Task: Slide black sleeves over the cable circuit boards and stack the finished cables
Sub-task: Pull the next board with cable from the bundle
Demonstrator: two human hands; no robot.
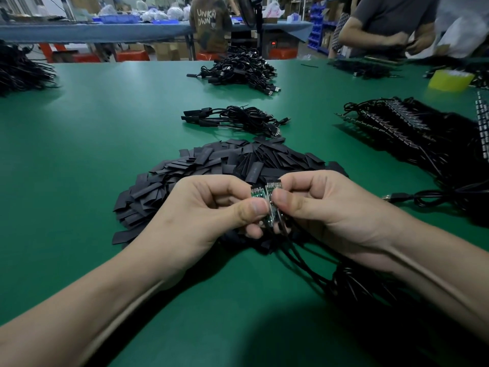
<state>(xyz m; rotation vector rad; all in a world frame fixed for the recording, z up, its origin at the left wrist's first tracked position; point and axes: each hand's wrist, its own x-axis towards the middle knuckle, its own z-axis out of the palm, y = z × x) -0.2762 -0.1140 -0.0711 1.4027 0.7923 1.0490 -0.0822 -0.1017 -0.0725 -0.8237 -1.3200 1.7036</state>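
Fingers [254, 207]: left hand [206, 210] and right hand [325, 207] curled, pinching circuit boards [260, 193] | sleeve pile [211, 165] just beyond

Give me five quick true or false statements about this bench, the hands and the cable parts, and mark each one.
1. The left hand and right hand both pinch circuit boards. True.
2. The held boards already wear a black sleeve. False: their green faces are bare.
3. The sleeve pile lies beneath and beyond the hands. True.
4. The sleeved cables lie nearer the person than the sleeve pile. False: they lie beyond it.
5. The table is red. False: it is green.
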